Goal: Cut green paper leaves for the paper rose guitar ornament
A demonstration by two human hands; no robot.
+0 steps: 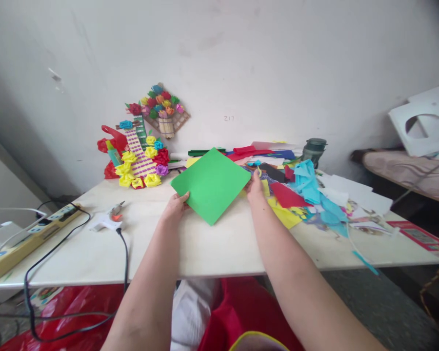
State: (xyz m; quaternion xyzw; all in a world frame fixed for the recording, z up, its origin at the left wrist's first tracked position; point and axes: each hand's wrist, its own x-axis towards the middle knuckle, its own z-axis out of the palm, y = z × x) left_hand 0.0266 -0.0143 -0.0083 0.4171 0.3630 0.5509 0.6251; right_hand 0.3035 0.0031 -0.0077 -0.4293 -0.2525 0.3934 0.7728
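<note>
A square sheet of green paper (211, 187) is held up over the middle of the table, turned so that one corner points at me. My left hand (177, 204) grips its left corner, thumb on top and the other fingers underneath. At the opposite corner my right hand (255, 186) pinches the sheet, its fingers partly hidden behind the edge. The paper looks flat and uncreased. Behind it lie paper strips and sheets, partly covered by the green square.
A hot glue gun (109, 218) lies at left, its black cord near a power strip (40, 234). Paper-flower crafts (142, 156) stand at the back left. Blue crepe paper (307, 180), red and yellow scraps and a dark bottle (314, 150) crowd the right. The table's front edge (223, 274) is near me.
</note>
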